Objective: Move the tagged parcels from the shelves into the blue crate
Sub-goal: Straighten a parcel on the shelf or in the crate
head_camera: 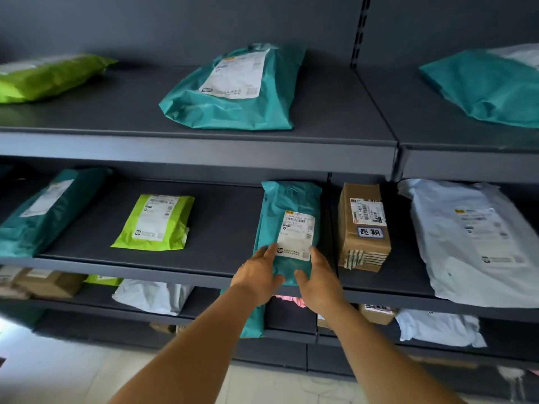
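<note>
inspector: item under hand is the teal parcel [287, 228] on the middle shelf [221, 228]. it lies flat, white label [297, 236] up, with its long axis running front to back, near end reaching the shelf's front lip.

clerk: and the hands?

inspector: both are at that near end. the left hand [258, 275] sits on the parcel's left edge, the right hand [319, 284] on its right edge. the parcel lies between them and runs away from the fingertips toward the back of the shelf.

clerk: state of the fingers?

inspector: loosely extended on both hands, fingertips touching the bag near the bottom of the label, thumbs turned in toward each other over the near end. neither hand has curled round the bag; judged as contact, not a grip.

clerk: which hand is nearer?

inspector: about equal. the left reaches slightly further up the bag. since the long axis points at the person, a straight pull toward the body looks the natural way out.

clerk: obstructions?

inspector: a brown box [363, 225] stands just beside the parcel's right side, apart from it. it carries a small blue-bordered tag [369, 232], which the teal parcel does not visibly carry. a green parcel [156, 223] lies well apart on the left.

clerk: the blue crate?

inspector: not in view. transfer not yet begun for this item.
</note>
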